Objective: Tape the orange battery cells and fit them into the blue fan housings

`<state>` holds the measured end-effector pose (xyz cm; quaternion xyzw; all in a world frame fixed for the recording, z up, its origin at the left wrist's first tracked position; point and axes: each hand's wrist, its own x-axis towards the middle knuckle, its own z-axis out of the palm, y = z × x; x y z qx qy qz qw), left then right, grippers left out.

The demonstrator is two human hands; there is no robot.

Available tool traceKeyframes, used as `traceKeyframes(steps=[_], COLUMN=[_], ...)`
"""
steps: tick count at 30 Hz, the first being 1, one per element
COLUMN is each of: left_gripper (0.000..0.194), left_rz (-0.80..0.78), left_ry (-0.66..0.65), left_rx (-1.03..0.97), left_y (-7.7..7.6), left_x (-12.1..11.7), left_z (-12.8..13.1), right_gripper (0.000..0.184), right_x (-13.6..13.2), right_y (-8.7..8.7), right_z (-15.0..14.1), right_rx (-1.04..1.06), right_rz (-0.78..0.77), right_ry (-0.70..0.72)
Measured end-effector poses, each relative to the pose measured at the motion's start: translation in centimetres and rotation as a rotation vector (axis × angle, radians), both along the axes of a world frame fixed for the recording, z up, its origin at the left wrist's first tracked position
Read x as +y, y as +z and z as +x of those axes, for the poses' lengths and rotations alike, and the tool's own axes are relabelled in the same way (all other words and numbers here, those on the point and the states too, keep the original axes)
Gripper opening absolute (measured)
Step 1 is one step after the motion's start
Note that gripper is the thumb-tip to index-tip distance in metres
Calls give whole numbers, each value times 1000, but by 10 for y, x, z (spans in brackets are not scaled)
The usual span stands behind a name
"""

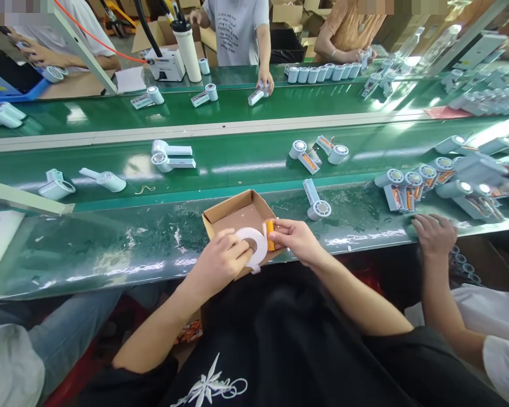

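Observation:
My left hand (223,255) is closed on a roll of white tape (259,244), its fingers at the cardboard core. In my right hand (294,237), thumb and fingers pinch an orange cylindrical battery (270,234) beside the roll's right edge. A white strip shows between battery and roll; whether it is stuck to the battery I cannot tell. Both hands are over an open cardboard box (227,210) on the bench edge. Just right of the box lies a light-blue handheld fan (319,208) with its handle pointing away.
Several fan bodies with orange batteries (413,183) lie at the right, near a co-worker's hand (435,232). More fans (169,157) sit on the green conveyor belt (237,155). Across the line, another person's hand (265,82) touches a fan. A metal post (85,48) stands at the left.

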<state>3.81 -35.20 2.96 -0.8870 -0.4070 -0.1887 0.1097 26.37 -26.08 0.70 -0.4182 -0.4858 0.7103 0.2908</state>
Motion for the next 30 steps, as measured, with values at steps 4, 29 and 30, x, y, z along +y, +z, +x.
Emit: traceKeyframes(steps=[4, 29, 30], left_gripper=[24, 43, 50], left_rz=[99, -377, -485], left_ry=[227, 318, 307], left_rx=[-225, -210, -109], left_y=[-14, -6, 1], left_x=[-7, 98, 119], left_z=[31, 78, 107], right_gripper=[57, 54, 54], right_x=[-31, 13, 16], right_y=[-20, -15, -9], right_z=[-30, 129, 128], right_rx=[286, 401, 401], right_rz=[-25, 284, 310], right_ry=[-519, -889, -890])
